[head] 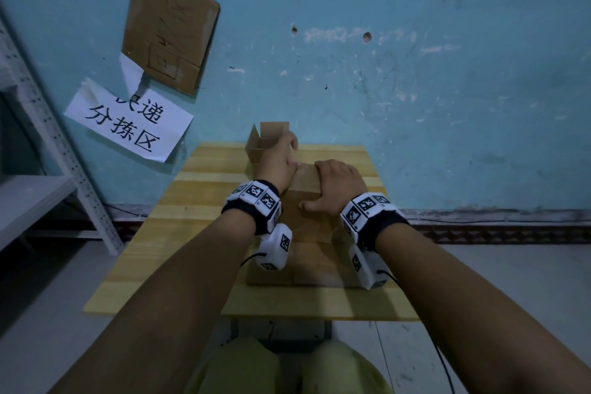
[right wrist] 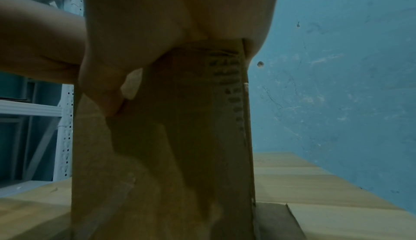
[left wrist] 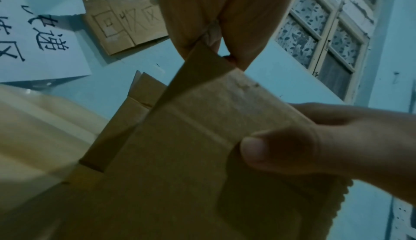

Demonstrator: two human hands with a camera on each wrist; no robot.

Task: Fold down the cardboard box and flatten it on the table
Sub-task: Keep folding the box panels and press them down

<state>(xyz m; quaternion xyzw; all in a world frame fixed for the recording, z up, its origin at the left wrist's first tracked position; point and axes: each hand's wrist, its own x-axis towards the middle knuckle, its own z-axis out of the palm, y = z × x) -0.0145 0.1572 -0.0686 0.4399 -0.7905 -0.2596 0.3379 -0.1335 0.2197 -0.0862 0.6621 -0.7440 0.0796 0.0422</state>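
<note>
A brown cardboard box [head: 303, 253] stands on the wooden table [head: 198, 217], with one flap lying flat toward the front edge. My left hand [head: 281, 163] reaches over the box's far left top corner. In the left wrist view its fingers [left wrist: 212, 32] pinch an upright cardboard edge of the box [left wrist: 202, 119]. My right hand [head: 339, 185] lies across the top, fingers curled over the far edge and thumb [left wrist: 254, 147] on the near face. The right wrist view shows that hand [right wrist: 157, 21] clamped on the top of the upright box [right wrist: 162, 146].
A smaller open box [head: 265, 137] stands at the table's back edge against the blue wall, just behind my left hand. A white metal shelf [head: 48, 169] is to the left. A paper sign [head: 128, 125] and a cardboard sign [head: 169, 32] hang on the wall.
</note>
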